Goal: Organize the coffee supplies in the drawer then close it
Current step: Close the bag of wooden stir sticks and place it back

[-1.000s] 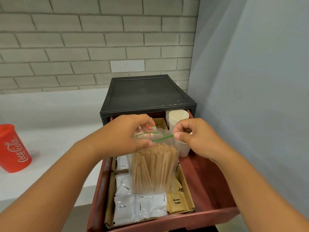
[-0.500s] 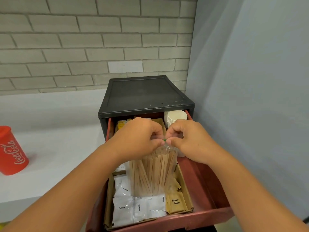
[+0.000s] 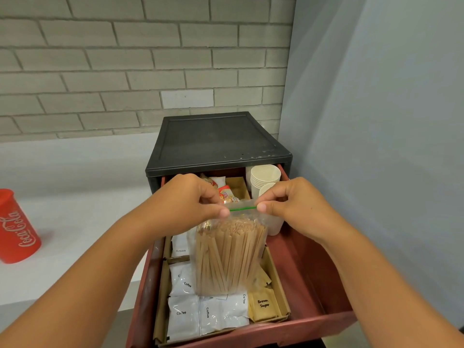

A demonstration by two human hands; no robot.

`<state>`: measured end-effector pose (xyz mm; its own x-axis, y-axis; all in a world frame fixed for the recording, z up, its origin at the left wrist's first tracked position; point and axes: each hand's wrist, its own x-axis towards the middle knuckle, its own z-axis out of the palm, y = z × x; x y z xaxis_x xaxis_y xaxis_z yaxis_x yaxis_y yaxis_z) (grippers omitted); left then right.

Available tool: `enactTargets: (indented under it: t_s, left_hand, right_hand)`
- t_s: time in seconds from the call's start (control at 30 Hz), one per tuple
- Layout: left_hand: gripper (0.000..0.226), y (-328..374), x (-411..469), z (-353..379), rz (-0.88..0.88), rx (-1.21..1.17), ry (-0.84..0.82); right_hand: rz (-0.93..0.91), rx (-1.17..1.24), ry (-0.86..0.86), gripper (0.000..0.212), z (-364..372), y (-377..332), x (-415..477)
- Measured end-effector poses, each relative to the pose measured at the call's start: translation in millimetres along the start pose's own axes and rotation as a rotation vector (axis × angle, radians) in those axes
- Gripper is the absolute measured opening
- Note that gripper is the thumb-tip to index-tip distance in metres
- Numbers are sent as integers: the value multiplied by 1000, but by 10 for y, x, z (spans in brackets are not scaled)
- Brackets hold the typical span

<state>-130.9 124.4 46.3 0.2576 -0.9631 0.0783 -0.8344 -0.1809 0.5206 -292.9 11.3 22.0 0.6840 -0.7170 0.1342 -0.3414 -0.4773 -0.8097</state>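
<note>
The drawer (image 3: 324, 280) is dull red, and the cabinet (image 3: 216, 139) over it is black with pale specks near its front edge. Inside the drawer, a clear bag (image 3: 229, 249) with a green seal strip holds tan wooden sticks, above white packets (image 3: 198, 313) lettered in black and a tan packet (image 3: 263, 303) printed "Brown Sugar"; at the drawer's back stand white cups (image 3: 263, 178). Left of the drawer a red cup (image 3: 15, 227) bears white script, and behind the drawer the brick wall (image 3: 140, 59) is grey.

Soft, even indoor light casts faint shadows, wide-angle distortion bends the brick wall (image 3: 140, 59), and focus stays fairly sharp.
</note>
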Motion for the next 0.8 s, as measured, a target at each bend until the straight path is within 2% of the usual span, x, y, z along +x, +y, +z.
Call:
enactTargets:
  t_s: [0.1,0.2,0.37,0.53,0.7,0.8]
  left_hand:
    - [17,14,11,33,-3,-33,17]
    - [15,40,17,60,-12,-26,45]
    - [8,49,20,102,14,16,72]
    - [18,49,15,114,38,62,59]
    - [16,39,0,121,70,47,72]
    - [20,64,-4,135,101,44,81]
  right_hand:
    - [6,36,-1,10,9,6,-2]
    - [1,44,6,8,19,-5,-12]
    - [-45,-83,11,27,49,-3,-29]
    - [-91,-170,2,31,89,4,-31]
    - [-134,-132,-55,15,136,-44,-34]
    - [-183,-168,-9,11,224,-50,-8]
